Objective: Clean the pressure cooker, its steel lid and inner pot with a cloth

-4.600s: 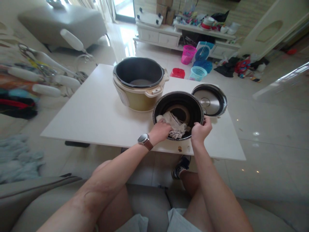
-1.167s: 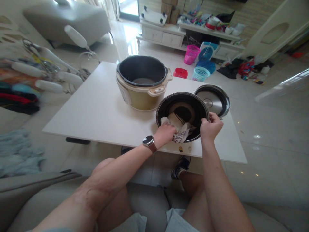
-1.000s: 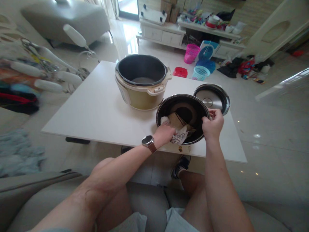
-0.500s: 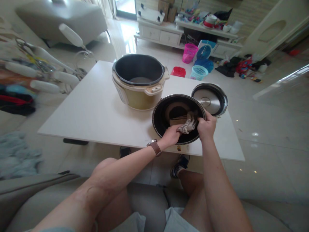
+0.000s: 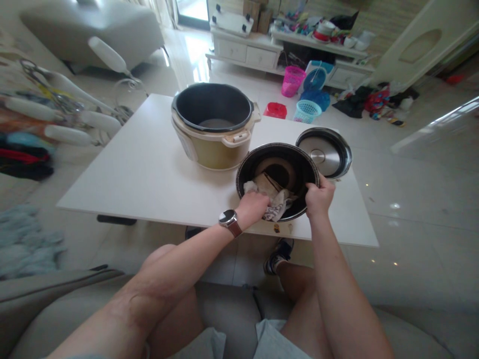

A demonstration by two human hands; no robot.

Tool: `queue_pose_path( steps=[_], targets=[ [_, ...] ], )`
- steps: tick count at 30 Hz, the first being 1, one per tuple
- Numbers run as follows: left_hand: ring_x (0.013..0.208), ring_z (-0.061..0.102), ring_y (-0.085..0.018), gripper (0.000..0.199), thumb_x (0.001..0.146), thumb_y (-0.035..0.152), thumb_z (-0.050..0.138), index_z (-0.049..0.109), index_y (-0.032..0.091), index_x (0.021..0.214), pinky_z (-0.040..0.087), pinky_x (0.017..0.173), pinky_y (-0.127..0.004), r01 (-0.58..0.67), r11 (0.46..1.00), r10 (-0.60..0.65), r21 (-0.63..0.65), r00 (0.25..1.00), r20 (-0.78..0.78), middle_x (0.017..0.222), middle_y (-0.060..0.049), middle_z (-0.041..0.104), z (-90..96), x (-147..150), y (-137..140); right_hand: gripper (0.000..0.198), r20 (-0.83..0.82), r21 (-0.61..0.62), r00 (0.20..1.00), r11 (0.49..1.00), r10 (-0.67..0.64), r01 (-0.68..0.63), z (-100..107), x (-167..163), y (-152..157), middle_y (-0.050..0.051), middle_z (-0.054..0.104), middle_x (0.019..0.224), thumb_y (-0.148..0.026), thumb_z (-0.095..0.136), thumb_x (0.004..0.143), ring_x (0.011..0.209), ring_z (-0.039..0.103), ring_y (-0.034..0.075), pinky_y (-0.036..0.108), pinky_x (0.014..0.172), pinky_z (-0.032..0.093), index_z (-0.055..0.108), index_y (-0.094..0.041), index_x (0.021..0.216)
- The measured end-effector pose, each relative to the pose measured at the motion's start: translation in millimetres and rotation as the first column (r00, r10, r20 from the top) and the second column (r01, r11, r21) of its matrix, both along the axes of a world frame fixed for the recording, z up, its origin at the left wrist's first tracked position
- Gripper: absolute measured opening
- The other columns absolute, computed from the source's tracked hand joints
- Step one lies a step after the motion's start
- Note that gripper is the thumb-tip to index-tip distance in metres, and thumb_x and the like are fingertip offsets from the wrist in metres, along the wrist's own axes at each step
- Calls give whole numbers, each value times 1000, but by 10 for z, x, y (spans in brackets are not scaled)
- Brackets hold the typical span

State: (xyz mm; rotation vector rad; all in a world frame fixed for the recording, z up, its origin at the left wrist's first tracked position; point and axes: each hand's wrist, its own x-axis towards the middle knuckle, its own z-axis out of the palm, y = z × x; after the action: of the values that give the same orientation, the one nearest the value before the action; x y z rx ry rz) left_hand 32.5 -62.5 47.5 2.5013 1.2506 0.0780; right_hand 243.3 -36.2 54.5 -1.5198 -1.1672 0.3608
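Observation:
A dark round inner pot [image 5: 277, 172] is tilted toward me at the table's near edge. My right hand [image 5: 320, 195] is closed on its right rim, thumb over the edge. Inside the pot, my left hand [image 5: 253, 205] is closed on a crumpled, pale patterned cloth [image 5: 276, 204] that lies against the near wall. The left wrist wears a watch with a brown strap. Left of and behind the pot stands a rice cooker body [image 5: 213, 144], its top uncovered and its inside dark. A round metal lid [image 5: 325, 153] lies inner side up, beyond my right hand.
All of this stands on a white table [image 5: 130, 174]. Small bits lie by its near edge. Beyond it on the floor are a pink basket [image 5: 293, 81], a light blue basket [image 5: 307, 110] and a red stool [image 5: 276, 110]. A white drying rack stands at the left.
My left hand has moved the cloth leftward along the inside of the pot, and more of the cloth shows. My right hand stays on the rim.

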Motion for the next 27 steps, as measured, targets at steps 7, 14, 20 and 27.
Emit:
queue_pose_path(
  steps=[7,14,20,27],
  targets=[
    [109,72,-27,46,92,8,51,74,21,130,55,95,-37,1,999,9,-50,982,191,123,-11,76,-106,54,-53,42,32,35,999,999,29,-30,56,-122,-38,4,77,92,-20,54,67,100,70,27,47,103,55,82,-18,99],
    [118,68,-23,64,89,2,45,63,22,147,53,104,-35,-124,986,161,-112,887,433,135,-10,71,-250,276,-164,45,-23,117,998,991,-62,65,-56,-398,-125,6,78,100,-20,50,70,103,70,26,45,105,54,80,-17,104],
    [114,69,-25,54,91,2,47,75,24,131,53,102,-36,2,999,9,-35,954,298,128,-11,71,-270,186,-63,31,39,62,989,988,-144,141,87,-199,-31,4,73,92,-21,57,67,87,67,22,39,92,56,72,-18,94],
    [105,69,-28,39,96,6,51,84,22,109,53,93,-38,109,992,-115,64,989,91,112,-13,75,-86,67,84,49,-25,-17,1000,1000,11,-11,66,247,110,3,77,99,-21,61,61,96,69,24,45,101,56,77,-18,108]
  ],
)
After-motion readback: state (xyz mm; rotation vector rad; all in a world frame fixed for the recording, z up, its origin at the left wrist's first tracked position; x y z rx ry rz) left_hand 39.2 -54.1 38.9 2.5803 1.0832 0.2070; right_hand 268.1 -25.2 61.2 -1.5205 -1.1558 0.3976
